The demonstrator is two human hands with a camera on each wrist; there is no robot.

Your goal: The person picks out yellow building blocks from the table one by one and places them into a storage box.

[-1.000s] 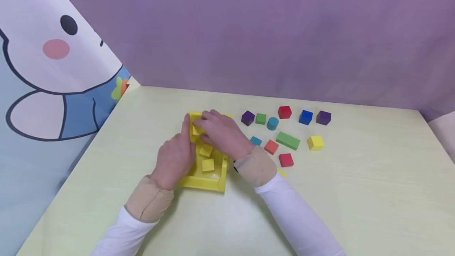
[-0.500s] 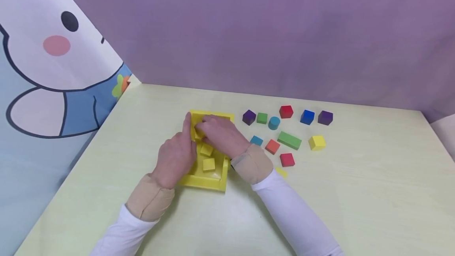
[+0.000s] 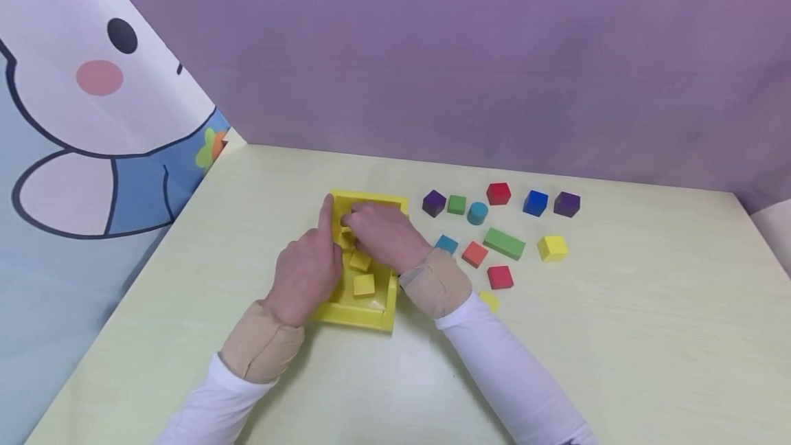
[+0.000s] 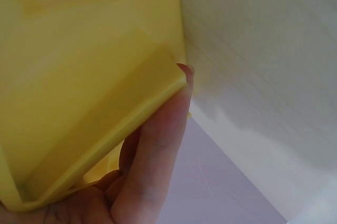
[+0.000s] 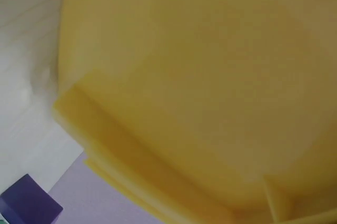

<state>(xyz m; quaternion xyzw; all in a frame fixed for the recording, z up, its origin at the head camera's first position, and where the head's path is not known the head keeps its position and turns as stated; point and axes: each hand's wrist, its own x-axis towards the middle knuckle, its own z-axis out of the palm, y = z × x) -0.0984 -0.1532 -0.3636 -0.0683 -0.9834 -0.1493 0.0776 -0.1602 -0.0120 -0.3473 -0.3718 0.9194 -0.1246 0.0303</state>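
The yellow tray (image 3: 353, 318) lies under both hands; it looks light, stiff and a little slippery, so its side wall (image 4: 108, 126) should be best to hold. The left hand (image 3: 305, 273) grips this wall, index finger (image 3: 325, 215) straight along it. Just right of this grip, yellow blocks (image 3: 364, 286), probably hard, should suit a pinch. Farther, the right hand (image 3: 388, 235) bends into the tray; its fingertips are partly hidden, so its grip cannot be told.

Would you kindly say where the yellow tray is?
In the head view, the yellow tray is just left of centre, left of the leftmost purple cube, with the left hand at its left side, the right hand over it.
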